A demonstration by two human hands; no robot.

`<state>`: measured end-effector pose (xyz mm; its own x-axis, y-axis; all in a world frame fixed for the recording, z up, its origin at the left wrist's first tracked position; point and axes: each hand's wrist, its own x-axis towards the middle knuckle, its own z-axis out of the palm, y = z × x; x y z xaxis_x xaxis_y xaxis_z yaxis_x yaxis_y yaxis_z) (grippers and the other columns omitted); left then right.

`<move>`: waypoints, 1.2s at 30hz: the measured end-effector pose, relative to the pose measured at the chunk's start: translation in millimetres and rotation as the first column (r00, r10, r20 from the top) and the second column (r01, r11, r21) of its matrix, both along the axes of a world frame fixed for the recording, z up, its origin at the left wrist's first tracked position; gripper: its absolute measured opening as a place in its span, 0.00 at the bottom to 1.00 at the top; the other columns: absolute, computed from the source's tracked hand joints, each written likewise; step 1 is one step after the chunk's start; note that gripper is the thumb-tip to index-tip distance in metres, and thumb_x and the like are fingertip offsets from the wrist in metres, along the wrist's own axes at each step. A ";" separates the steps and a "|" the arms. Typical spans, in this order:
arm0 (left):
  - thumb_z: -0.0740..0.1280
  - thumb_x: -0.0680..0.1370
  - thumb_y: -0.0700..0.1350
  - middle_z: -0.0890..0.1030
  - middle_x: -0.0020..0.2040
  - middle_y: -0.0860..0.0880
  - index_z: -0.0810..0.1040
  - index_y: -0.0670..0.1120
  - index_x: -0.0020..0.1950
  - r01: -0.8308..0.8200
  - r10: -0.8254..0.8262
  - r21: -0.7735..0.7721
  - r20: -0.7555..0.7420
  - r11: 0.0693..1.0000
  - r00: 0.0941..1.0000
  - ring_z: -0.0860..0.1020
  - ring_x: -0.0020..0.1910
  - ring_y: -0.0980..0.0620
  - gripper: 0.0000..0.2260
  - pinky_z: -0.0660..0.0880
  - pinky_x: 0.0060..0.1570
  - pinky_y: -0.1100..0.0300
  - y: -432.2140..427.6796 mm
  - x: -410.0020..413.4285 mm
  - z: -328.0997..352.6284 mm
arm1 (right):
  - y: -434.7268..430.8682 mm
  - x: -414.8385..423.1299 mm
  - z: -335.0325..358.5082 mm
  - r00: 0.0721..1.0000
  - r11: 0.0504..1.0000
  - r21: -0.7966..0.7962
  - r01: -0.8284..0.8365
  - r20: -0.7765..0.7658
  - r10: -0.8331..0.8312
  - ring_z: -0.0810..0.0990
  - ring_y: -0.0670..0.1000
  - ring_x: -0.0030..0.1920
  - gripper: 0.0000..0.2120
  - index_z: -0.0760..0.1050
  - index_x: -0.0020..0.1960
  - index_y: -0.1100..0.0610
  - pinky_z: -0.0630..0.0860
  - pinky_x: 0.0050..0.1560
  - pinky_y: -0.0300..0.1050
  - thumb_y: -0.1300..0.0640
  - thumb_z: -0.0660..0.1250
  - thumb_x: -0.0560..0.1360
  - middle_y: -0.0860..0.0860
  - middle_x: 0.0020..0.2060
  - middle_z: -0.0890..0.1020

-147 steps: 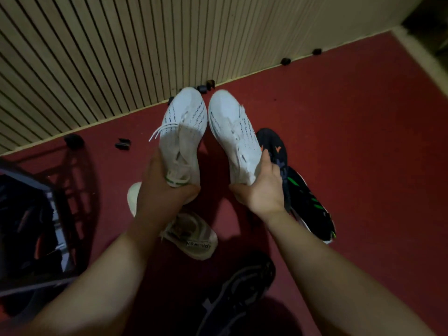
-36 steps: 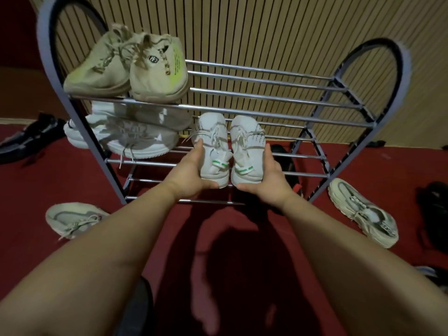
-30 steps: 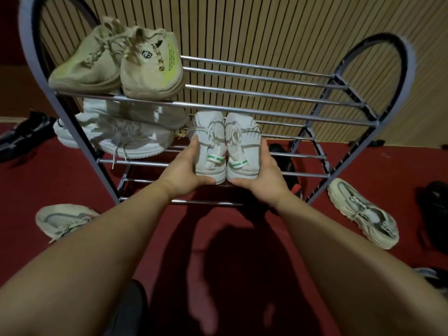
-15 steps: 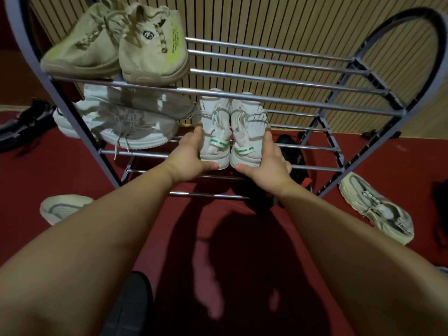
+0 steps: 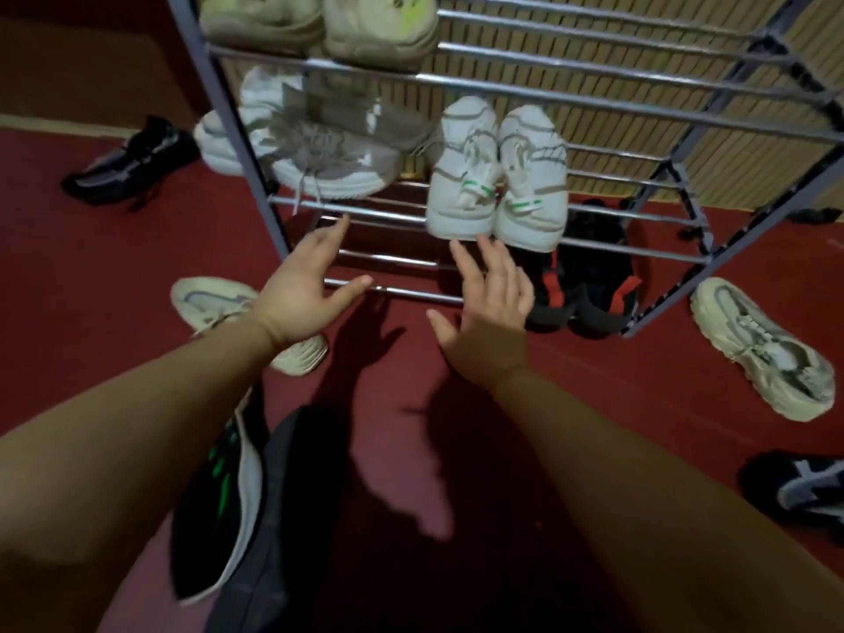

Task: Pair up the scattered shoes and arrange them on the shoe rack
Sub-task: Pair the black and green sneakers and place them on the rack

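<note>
**White pair (image 5: 498, 175) parked on the middle tier, hands free**

Heels out, side by side on the shoe rack's (image 5: 593, 95) chrome bars, and that placement looks done to me. Left hand (image 5: 303, 294) and right hand (image 5: 484, 312) hover just below, fingers spread wide, holding nothing. Next call, I'd say: the left beige shoe (image 5: 205, 299) and the right beige shoe (image 5: 762, 354) lie well apart on the red floor and want gathering into a pair.

Glossy metal shoe rack (image 5: 548, 95) bars; knit cloth white shoes (image 5: 498, 175).
</note>
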<state>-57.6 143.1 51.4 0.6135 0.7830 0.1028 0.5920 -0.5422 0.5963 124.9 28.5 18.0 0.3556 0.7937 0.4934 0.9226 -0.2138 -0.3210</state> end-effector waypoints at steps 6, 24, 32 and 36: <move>0.62 0.75 0.62 0.63 0.73 0.37 0.55 0.44 0.78 -0.290 0.172 -0.243 -0.412 0.926 0.895 0.62 0.73 0.40 0.38 0.57 0.72 0.55 -62.1 -82.9 -68.7 | -13.2 -50.6 -35.7 0.985 0.969 -0.180 -0.172 -0.042 0.167 0.71 0.62 0.67 0.38 0.66 0.69 0.52 0.66 0.64 0.60 0.44 0.67 0.61 0.61 0.65 0.74; 0.72 0.65 0.65 0.44 0.78 0.39 0.32 0.56 0.75 -0.846 0.606 -0.134 -0.642 0.515 0.470 0.46 0.76 0.33 0.56 0.46 0.72 0.36 -54.6 -101.3 -93.9 | -35.7 -60.4 -53.4 0.961 0.914 -0.320 -0.249 -0.203 0.191 0.64 0.62 0.71 0.37 0.52 0.72 0.46 0.58 0.68 0.61 0.43 0.62 0.67 0.60 0.69 0.67; 0.74 0.67 0.58 0.61 0.71 0.35 0.35 0.54 0.77 -0.819 0.542 -0.421 -0.614 0.390 0.574 0.66 0.68 0.35 0.54 0.65 0.68 0.46 -71.5 -124.0 -101.6 | -23.2 -84.7 -46.4 0.938 0.880 -0.347 -0.325 -0.237 0.253 0.64 0.59 0.71 0.40 0.60 0.75 0.51 0.58 0.69 0.57 0.47 0.69 0.66 0.59 0.69 0.68; 0.73 0.65 0.58 0.62 0.72 0.38 0.37 0.56 0.77 -0.776 0.523 -0.414 -0.576 0.476 0.628 0.66 0.69 0.36 0.54 0.66 0.67 0.44 -71.8 -122.2 -95.1 | -19.7 -91.1 -42.9 0.937 0.903 -0.292 -0.314 -0.248 0.246 0.71 0.62 0.67 0.40 0.65 0.73 0.55 0.63 0.65 0.61 0.46 0.67 0.63 0.60 0.65 0.72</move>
